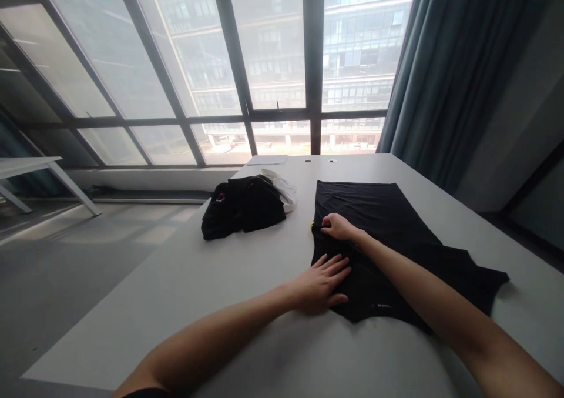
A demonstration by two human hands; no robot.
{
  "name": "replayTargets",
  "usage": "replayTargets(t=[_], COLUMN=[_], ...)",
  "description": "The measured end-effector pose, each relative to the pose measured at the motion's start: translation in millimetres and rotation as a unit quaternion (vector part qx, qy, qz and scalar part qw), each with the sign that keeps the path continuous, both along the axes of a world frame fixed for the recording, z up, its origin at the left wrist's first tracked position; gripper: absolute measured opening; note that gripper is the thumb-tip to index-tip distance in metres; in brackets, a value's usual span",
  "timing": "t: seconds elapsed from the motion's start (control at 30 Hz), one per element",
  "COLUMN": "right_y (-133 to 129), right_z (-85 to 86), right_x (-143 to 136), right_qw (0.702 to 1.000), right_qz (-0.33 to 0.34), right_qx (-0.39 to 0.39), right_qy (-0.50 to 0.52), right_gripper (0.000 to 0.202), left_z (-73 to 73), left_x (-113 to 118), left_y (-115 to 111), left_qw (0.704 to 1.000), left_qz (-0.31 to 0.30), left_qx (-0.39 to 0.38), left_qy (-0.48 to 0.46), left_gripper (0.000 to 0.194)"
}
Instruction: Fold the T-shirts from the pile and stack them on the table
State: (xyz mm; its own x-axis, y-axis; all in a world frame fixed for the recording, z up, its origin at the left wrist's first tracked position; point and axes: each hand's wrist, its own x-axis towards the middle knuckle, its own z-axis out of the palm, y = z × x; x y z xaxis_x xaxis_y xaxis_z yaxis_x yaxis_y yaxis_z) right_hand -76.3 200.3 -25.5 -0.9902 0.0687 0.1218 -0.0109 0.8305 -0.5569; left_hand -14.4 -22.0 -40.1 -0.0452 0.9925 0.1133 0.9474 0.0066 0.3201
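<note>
A black shirt (pixel 374 210) lies spread on the white table, its sleeve pointing out to the right and a small pale print near its lower edge. My left hand (pixel 324 283) rests flat on the shirt's near left part, fingers spread. Farther up the left edge, my right hand (pixel 339 226) pinches the dark fabric between thumb and fingers. A bit of yellow (pixel 312 225) shows at the edge beside that pinch; I cannot make out what it is. My right forearm crosses over the shirt and hides part of it.
On the white table (pixel 211 298), a heap of black clothes (pixel 247 207) sits to the left, with a white cloth (pixel 284 189) behind it. Beyond the far edge are large windows (pixel 273 45). A blue-grey curtain (pixel 445 80) hangs at right. Another white table (pixel 30 166) stands at far left.
</note>
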Motion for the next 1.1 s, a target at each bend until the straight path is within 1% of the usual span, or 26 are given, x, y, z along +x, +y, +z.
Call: replayTargets(t=[0.07, 0.13, 0.2, 0.27, 0.33, 0.4, 0.47, 0.53, 0.6, 0.67, 0.77, 0.93, 1.03, 1.1], right_y=[1, 4, 9, 13, 16, 17, 17, 16, 15, 14, 13, 10, 6, 1], right_z=[1.5, 3.9, 4.5, 1.8, -3.2, -8.2, -11.3, -12.0, -11.0, -9.1, -5.7, -2.9, -5.7, -8.0], right_x=[-3, -4, -4, -3, 0, 2, 3, 3, 4, 4, 5, 4, 4, 5], right_qw=[1.0, 0.999, 0.998, 0.996, 0.994, 0.993, 0.992, 0.992, 0.991, 0.991, 0.992, 0.995, 0.995, 0.994], right_qz=[-0.009, -0.025, -0.055, -0.084, -0.099, -0.104, -0.105, -0.107, -0.109, -0.11, -0.11, -0.098, -0.093, -0.102], right_qx=[-0.009, -0.019, -0.026, -0.027, -0.028, -0.033, -0.04, -0.046, -0.047, -0.045, -0.034, -0.01, 0.009, 0.034], right_qy=[-0.002, -0.005, -0.01, -0.02, -0.034, -0.044, -0.049, -0.054, -0.058, -0.058, -0.048, -0.018, -0.021, -0.023], right_gripper=[0.007, 0.011, 0.015, 0.015, 0.013, 0.013, 0.014, 0.014, 0.013, 0.011, 0.008, 0.013, 0.015, 0.023], left_z=[-1.8, -0.9, 0.9, 3.3, 6.6, 10.8, 14.7, 16.8, 16.3, 14.0, 11.0, 10.7, 10.5, 11.4], left_x=[0, -2, -3, -1, 3, 7, 9, 9, 6, 2, -4, -2, 3, 3], left_y=[-1, 1, 3, 4, 5, 5, 5, 6, 6, 5, 6, 7, 6, 5], left_qw=[1.0, 0.999, 0.998, 0.997, 0.995, 0.992, 0.986, 0.982, 0.982, 0.983, 0.983, 0.979, 0.979, 0.982], left_qz=[0.006, 0.014, 0.018, 0.028, 0.056, 0.103, 0.15, 0.173, 0.177, 0.175, 0.176, 0.189, 0.19, 0.177], left_qx=[0.002, 0.01, 0.021, 0.043, 0.067, 0.076, 0.069, 0.049, 0.03, 0.019, 0.026, 0.081, 0.071, 0.058], left_qy=[-0.017, -0.036, -0.052, -0.056, -0.041, -0.005, 0.037, 0.063, 0.067, 0.061, 0.043, 0.008, -0.01, -0.021], left_gripper=[0.069, 0.064, 0.06, 0.061, 0.064, 0.062, 0.052, 0.037, 0.024, 0.016, 0.021, 0.028, 0.024, 0.021])
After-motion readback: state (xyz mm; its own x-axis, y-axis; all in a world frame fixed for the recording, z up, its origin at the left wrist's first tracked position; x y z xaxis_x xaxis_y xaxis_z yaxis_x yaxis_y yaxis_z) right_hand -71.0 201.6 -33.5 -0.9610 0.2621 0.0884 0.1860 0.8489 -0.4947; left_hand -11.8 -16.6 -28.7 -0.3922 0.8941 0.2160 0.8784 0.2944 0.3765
